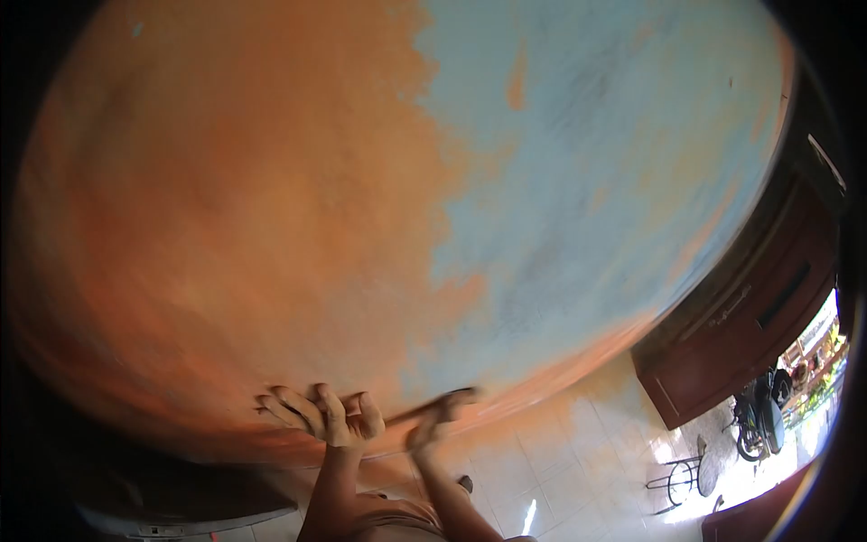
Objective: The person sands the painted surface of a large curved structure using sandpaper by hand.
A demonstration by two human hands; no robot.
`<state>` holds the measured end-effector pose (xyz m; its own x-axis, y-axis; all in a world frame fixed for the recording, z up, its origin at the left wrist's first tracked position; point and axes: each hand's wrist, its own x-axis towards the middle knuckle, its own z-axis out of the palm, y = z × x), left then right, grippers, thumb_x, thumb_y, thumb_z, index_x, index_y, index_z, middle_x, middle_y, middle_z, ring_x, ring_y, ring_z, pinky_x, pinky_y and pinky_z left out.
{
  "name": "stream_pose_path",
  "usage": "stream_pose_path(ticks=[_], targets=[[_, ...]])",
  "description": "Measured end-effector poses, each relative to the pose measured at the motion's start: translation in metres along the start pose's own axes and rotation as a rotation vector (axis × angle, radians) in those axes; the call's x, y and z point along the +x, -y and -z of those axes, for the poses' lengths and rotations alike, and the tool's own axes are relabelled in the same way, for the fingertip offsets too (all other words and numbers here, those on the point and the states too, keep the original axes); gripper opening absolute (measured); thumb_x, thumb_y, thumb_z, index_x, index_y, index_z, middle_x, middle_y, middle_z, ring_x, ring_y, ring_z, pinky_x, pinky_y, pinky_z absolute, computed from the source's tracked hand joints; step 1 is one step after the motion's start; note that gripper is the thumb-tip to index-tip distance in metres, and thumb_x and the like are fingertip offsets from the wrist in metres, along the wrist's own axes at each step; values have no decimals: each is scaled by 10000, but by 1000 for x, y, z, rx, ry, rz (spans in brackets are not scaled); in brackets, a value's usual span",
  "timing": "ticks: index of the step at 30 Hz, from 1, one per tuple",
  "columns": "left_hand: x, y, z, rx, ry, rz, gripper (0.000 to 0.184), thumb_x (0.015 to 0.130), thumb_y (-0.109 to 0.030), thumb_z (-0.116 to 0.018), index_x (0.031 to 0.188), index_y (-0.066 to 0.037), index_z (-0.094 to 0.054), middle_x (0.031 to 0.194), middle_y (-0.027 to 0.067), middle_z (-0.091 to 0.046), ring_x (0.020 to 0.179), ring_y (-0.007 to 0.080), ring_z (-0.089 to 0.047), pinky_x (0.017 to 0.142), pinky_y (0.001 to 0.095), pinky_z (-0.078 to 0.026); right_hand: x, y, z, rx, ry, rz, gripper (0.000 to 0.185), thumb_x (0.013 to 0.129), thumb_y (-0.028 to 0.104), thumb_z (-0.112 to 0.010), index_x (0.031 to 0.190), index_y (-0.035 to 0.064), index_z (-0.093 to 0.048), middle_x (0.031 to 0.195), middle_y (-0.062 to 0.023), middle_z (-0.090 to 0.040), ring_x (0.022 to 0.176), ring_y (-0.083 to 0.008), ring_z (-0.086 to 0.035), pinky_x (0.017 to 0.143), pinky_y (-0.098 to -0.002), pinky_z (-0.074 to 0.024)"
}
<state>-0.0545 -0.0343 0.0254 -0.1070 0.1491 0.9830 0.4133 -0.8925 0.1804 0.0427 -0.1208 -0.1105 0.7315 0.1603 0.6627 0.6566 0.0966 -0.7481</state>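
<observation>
Large curved surface, mottled orange and pale blue [452, 208], spread across most of view. At its lower edge, bare left hand [336, 423] held loosely open; right hand [427, 435] blurred at slim dark stick [461, 396], grip cannot be told. Beyond: pale tiled floor [564, 456]; black motorbike [769, 420], round-seated stool [710, 475] seen at right.

Blur softens the right hand [428, 434], leaving a slim dark shape [461, 397] there unidentifiable; the top edge crops an orange-and-blue surface [307, 163].
</observation>
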Motion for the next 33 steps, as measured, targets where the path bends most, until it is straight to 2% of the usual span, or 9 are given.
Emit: stream_pose_path(ticks=[2, 5, 8, 10, 15, 20, 29, 31, 33], targets=[[-6, -2, -3, 8, -17, -3, 601, 891, -219, -580, 1386, 88, -432, 1435, 366, -311, 1074, 279, -578, 681, 285, -538, 95, 34, 21, 256, -303, -660, 550, 1034, 260, -375, 1448, -90, -279, 1537, -262, -234, 1438, -328, -216, 1172, -405, -182], [-17, -4, -12, -3, -55, 9, 586, 898, -238, -572, 1378, 76, -452, 1466, 373, -266, 1128, 277, -556, 691, 259, -528, 99, 42, 21, 288, -353, -759, 560, 1020, 242, -409, 1464, -67, -259, 1549, -241, -217, 1434, -324, -233, 1180, -409, -156], [-23, 1, -8, 83, -28, -97, 570, 904, -241, -566, 1373, 66, -465, 1481, 382, -242, 1154, 272, -547, 683, 241, -516, -5, -6, -11, 658, -144, -30, 590, 1001, 191, -426, 1497, -29, -196, 1570, -225, -164, 1447, -329, -198, 1197, -429, -89], [-19, 9, 6, 301, 48, -329, 552, 907, -215, -563, 1373, 64, -465, 1463, 396, -262, 1122, 263, -565, 641, 236, -503, 8, -1, 15, -184, 442, 506, 614, 998, 199, -425, 1505, -25, -160, 1595, -223, -50, 1466, -375, -92, 1190, -485, -49], [-18, -8, -5, -23, -62, 0, 510, 917, -190, -549, 1373, 26, -482, 1448, 409, -279, 1123, 290, -572, 618, 242, -501, 85, -29, 41, 125, -125, -427, 595, 1059, 238, -316, 1513, -46, -58, 1601, -201, -31, 1486, -283, -47, 1198, -374, -87], [0, -14, -4, 71, -24, -77, 524, 919, -235, -546, 1361, 40, -493, 1468, 403, -247, 1130, 322, -566, 649, 281, -521, -8, 16, 19, -167, 242, 203, 583, 1006, 178, -357, 1469, -123, -170, 1562, -297, -111, 1471, -412, -33, 1182, -494, -43], [-3, -7, -8, -22, -29, -14, 528, 913, -231, -553, 1354, 55, -494, 1483, 393, -226, 997, 276, -573, 623, 266, -512, 78, 71, 8, 178, -210, -855, 613, 1047, 396, -348, 1430, -83, -326, 1384, -231, -451, 1151, -304, -471, 1041, -392, -343], [-6, -8, -9, -28, -24, -1, 529, 912, -228, -554, 1352, 58, -494, 1486, 391, -222, 964, 264, -575, 615, 262, -509, 5, 68, -15, 119, 37, -336, 612, 1053, 334, -315, 1519, -16, -131, 1606, -197, 9, 1488, -261, -13, 1186, -350, -48], [-3, -7, -7, -38, -22, 0, 529, 910, -226, -556, 1351, 61, -494, 1489, 389, -218, 930, 252, -577, 608, 257, -506, -18, 59, -12, -22, 147, -61, 610, 1051, 319, -323, 1508, -43, -145, 1598, -217, -46, 1483, -271, -74, 1184, -353, -77]])
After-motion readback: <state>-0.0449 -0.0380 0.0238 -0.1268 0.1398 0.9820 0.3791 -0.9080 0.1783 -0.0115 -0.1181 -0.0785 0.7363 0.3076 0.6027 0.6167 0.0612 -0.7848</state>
